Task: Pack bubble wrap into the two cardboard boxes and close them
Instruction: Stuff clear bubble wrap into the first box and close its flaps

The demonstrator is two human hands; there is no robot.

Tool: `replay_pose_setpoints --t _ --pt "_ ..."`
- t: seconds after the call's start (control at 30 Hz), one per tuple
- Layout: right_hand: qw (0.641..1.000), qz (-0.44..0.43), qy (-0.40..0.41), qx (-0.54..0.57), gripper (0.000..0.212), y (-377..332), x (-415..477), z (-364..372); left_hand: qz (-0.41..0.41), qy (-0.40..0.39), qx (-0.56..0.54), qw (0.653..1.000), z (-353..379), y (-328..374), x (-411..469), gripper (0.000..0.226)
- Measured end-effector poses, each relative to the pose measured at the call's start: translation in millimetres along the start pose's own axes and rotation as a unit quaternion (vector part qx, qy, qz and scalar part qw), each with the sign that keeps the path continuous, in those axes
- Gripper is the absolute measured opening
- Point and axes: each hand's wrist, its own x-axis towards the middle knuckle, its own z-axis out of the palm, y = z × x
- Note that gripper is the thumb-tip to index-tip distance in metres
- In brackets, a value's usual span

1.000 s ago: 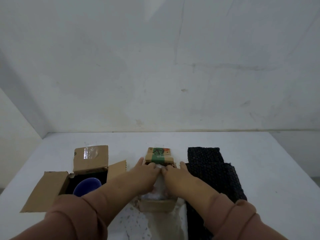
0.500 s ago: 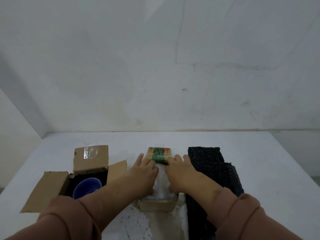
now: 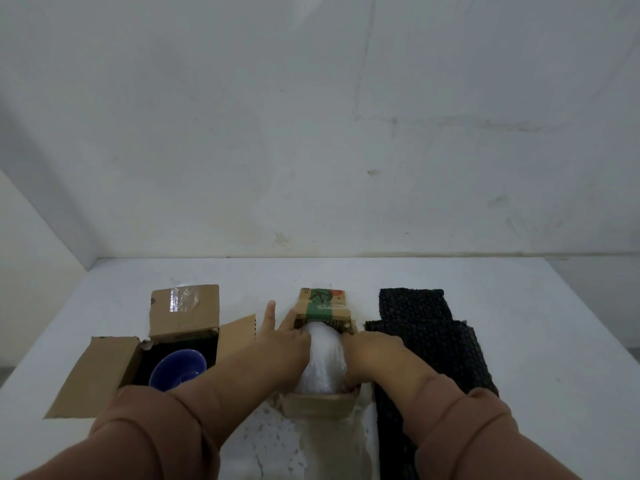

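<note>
A small cardboard box (image 3: pixel 320 405) with a green-taped far flap (image 3: pixel 323 303) stands in the middle of the table. A rounded wad of clear bubble wrap (image 3: pixel 322 358) bulges out of its top. My left hand (image 3: pixel 285 336) presses against the wad's left side, index finger pointing away. My right hand (image 3: pixel 367 348) presses its right side, fingers tucked down between wad and box wall. A larger cardboard box (image 3: pixel 173 341) stands open at the left with a blue bowl (image 3: pixel 178 370) inside. A sheet of black bubble wrap (image 3: pixel 429 341) lies at the right.
A white sheet of bubble wrap (image 3: pixel 273 441) lies on the table in front of the small box, between my arms. The white table (image 3: pixel 536 323) meets a white wall at the back.
My hands have moved apart from the top of the wad to its two sides, and the white wad now shows between them, bulging from the box.
</note>
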Motion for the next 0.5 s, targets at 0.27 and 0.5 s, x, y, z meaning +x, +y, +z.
replay_pose_setpoints --t 0.27,0.5 --pt "0.999 -0.002 0.024 0.027 0.069 1.1 -2.1 1.3 0.004 0.011 -0.038 0.999 -2.0 -6.4 -9.6 0.067" --pt "0.978 -0.046 0.198 -0.038 0.058 -5.4 -25.9 -14.7 0.002 0.010 -0.060 0.998 -21.2 -10.5 -10.6 0.096"
